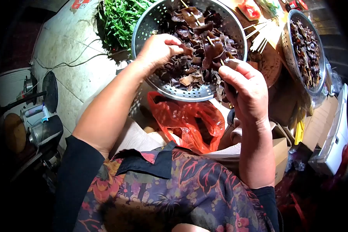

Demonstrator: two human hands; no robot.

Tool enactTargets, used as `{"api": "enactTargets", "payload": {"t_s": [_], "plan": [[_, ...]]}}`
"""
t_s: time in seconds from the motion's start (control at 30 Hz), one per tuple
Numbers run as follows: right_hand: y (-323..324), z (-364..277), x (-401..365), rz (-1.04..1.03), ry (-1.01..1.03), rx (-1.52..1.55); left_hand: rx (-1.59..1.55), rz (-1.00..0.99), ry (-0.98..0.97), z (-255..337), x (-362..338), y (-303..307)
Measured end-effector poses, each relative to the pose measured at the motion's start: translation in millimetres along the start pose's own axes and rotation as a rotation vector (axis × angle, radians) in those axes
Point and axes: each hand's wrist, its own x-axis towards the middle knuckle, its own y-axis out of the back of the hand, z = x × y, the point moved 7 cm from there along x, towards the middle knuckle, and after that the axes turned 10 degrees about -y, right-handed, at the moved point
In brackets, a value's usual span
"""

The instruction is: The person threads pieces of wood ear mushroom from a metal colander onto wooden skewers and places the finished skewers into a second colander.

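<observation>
A perforated metal colander (143, 23) full of dark wood ear mushrooms (187, 71) stands before me. Over its left half, my left hand (160, 50) is closed in a pinch, with a piece of wood ear at its fingertips. At the colander's right rim, my right hand (245, 85) is closed around a bamboo skewer (222, 62), part of which is hidden by the fingers and mushrooms. Another skewer threaded with wood ear (193, 17) lies on the heap at the far side.
A second colander (288, 46) on the right holds several loaded skewers. Bare bamboo sticks (261, 36) lie between the colanders. Leafy greens (120, 23) are at the back left, near a cable (71, 63). A red plastic bag (189, 120) sits below the near rim.
</observation>
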Motion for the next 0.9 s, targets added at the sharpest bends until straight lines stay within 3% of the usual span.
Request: {"api": "enactTargets", "payload": {"t_s": [0.17,0.27,0.47,0.53,0.73,0.8,0.9], "plan": [[-1,5,2,-0.007,-0.016,0.026,-0.593,0.189,0.021,10,3,26],[-4,6,4,-0.042,-0.024,0.048,-0.639,0.258,-0.093,15,5,43],[-13,8,2,-0.086,-0.074,0.021,-0.867,0.338,-0.12,5,9,63],[-15,7,1,-0.081,-0.076,0.008,-1.01,0.273,-0.069,-1,10,60],[-11,8,2,-0.085,-0.067,0.03,-0.977,0.174,-0.132,27,10,51],[-8,10,3,-0.052,-0.071,-0.035,-0.756,0.199,-0.075,32,7,46],[-11,9,2,-0.05,-0.051,-0.007,-0.214,0.131,0.176,3,5,42]]}}
